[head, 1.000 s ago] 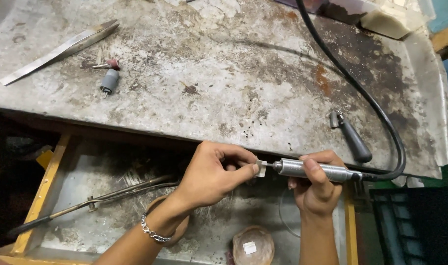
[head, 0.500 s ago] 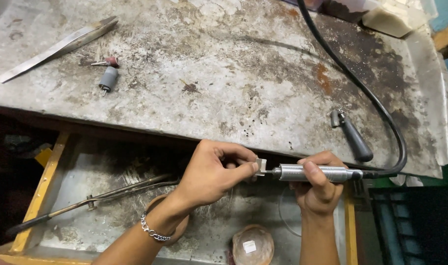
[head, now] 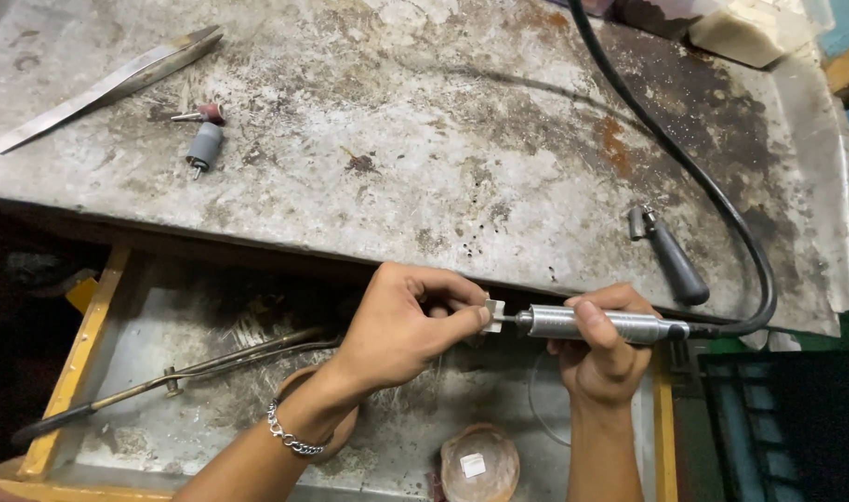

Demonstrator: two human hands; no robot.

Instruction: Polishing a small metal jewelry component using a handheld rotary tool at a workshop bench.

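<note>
Between the two hands, over the open drawer at the bench's front edge: one small pale square workpiece (head: 495,310), being pinched by the fingertips of the left hand (head: 401,325) and meeting the tip of a rotary handpiece (head: 599,324).

Right hand (head: 603,351): wrapping closed around the silver handpiece barrel from below, thumb lying over the top. A black flexible shaft (head: 722,209) is running from the rear of the handpiece, looping beyond the right hand and away across the metal bench top (head: 424,139).

Just beyond the right hand: a black-handled chuck key (head: 668,256), lying untouched. Well beyond the left hand: a grey mounted bit (head: 201,147), a small pink one (head: 201,114) beside it, and a long flat metal strip (head: 108,85).

Below the left forearm (bracelet on the wrist): long tongs (head: 178,375) resting in the drawer (head: 71,353).

Handling note, as judgement: the piece is tiny, so pinching it firmly with fingertips clear of the spinning tip, bracing both hands close to the bench edge, and pressing lightly seem advisable; the drawer beneath would be catching a dropped piece.
</note>
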